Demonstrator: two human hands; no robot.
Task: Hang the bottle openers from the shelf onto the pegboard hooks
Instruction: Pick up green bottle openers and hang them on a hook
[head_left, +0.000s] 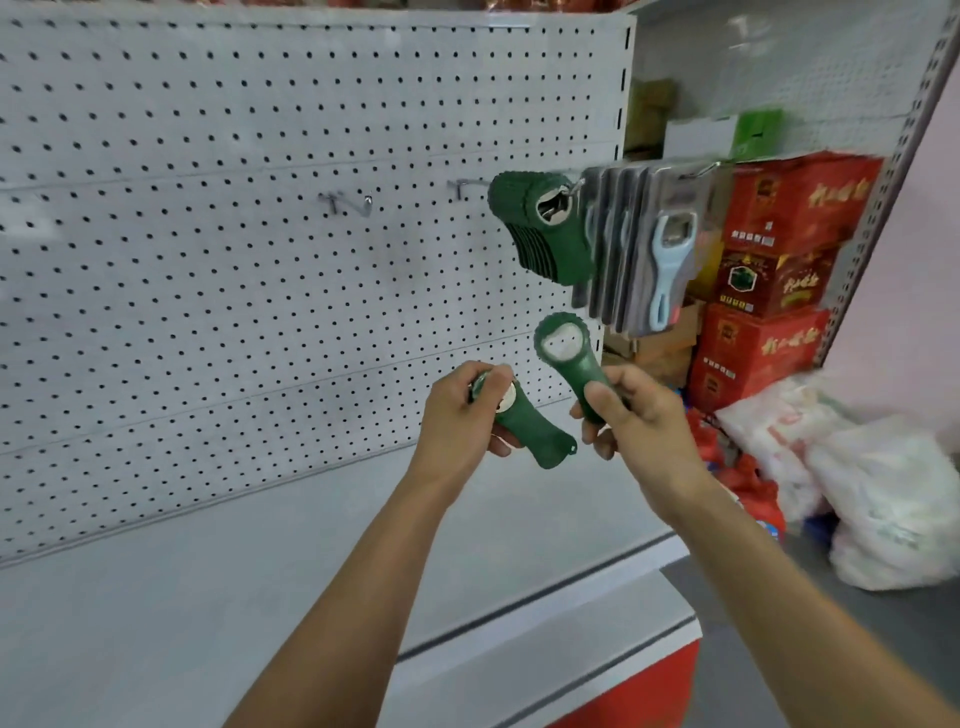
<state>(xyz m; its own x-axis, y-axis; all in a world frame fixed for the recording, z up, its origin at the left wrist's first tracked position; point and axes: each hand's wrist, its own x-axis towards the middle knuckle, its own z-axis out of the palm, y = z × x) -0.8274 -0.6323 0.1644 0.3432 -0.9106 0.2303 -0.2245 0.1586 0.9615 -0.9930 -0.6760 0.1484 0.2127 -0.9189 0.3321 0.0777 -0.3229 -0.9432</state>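
Observation:
My left hand (460, 415) grips a green bottle opener (535, 431) by its metal head, handle pointing down to the right. My right hand (631, 410) holds a second green bottle opener (563, 345) by the handle, its round head up. Both hover in front of the white pegboard (234, 234). Above them, a stack of green bottle openers (545, 228) hangs on a pegboard hook. To its right hang several packaged light blue openers (654, 244). An empty hook (358, 203) sticks out further left.
The white shelf (260, 571) runs below the pegboard. Red cartons (779, 291) are stacked at the right behind the unit. White plastic bags (857, 493) lie on the floor to the right.

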